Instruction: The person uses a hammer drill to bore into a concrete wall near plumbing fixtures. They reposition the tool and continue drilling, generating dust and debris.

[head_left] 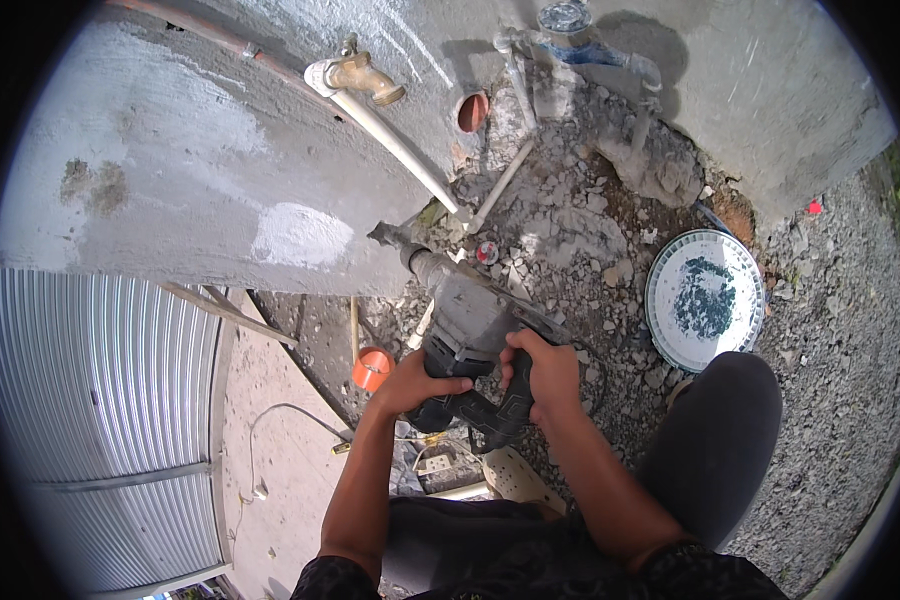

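Observation:
A dusty grey and black demolition hammer drill points up and left, its bit at the lower edge of the grey plastered wall, beside rubble. My left hand is closed around the tool's lower body on its left side. My right hand grips the rear handle, fingers curled round it near the trigger. White pipes with a brass tap run above the bit, next to an orange pipe opening.
A round white lid lies on rubble at the right, near my bent knee. An orange bucket-like object, cables and a perforated cream piece lie around me. Corrugated metal sheeting borders a concrete slab at the left. Blue piping sits above.

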{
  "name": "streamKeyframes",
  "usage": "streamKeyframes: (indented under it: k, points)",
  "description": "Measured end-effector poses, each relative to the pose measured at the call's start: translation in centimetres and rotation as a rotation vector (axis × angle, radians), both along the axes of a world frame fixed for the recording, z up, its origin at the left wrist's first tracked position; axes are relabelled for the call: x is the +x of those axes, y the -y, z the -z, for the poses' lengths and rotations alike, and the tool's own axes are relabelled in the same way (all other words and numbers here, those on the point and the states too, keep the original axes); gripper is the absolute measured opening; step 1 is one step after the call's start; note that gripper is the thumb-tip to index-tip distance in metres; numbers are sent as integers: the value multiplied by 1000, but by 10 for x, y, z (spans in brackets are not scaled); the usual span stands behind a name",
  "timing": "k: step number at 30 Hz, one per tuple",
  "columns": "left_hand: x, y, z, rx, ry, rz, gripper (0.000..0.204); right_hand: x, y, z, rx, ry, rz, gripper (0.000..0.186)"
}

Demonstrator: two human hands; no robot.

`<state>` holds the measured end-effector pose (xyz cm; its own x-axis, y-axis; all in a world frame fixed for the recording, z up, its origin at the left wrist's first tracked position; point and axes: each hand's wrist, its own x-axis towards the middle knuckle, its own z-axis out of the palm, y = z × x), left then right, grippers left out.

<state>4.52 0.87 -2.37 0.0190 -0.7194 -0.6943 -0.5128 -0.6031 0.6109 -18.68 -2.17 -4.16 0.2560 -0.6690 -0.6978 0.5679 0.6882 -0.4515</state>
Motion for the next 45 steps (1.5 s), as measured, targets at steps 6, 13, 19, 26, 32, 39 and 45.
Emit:
streamKeyframes:
  k: [6,13,19,26,32,39,45]
  points:
    - [-14,11,-4,-35,56,19,77,-7,3,23,77,70,86,19]
    - [-38,8,-17,2,116,110,85,-26,-21,47,124,203,148,18]
    - [-45,3,-42,51,208,135,89,-34,-36,34,43,312,179,18]
    - [-46,16,-46,131,351,231,88,-20,-38,54,100,331,200,17]
    - [-28,20,-42,70,390,282,96,15,-45,81,222,321,205,17]
    - [-17,21,6,120,340,204,91,5,-36,109,212,365,210,16]
    - [-23,32,14,115,283,183,93,-10,-8,98,166,299,166,16]
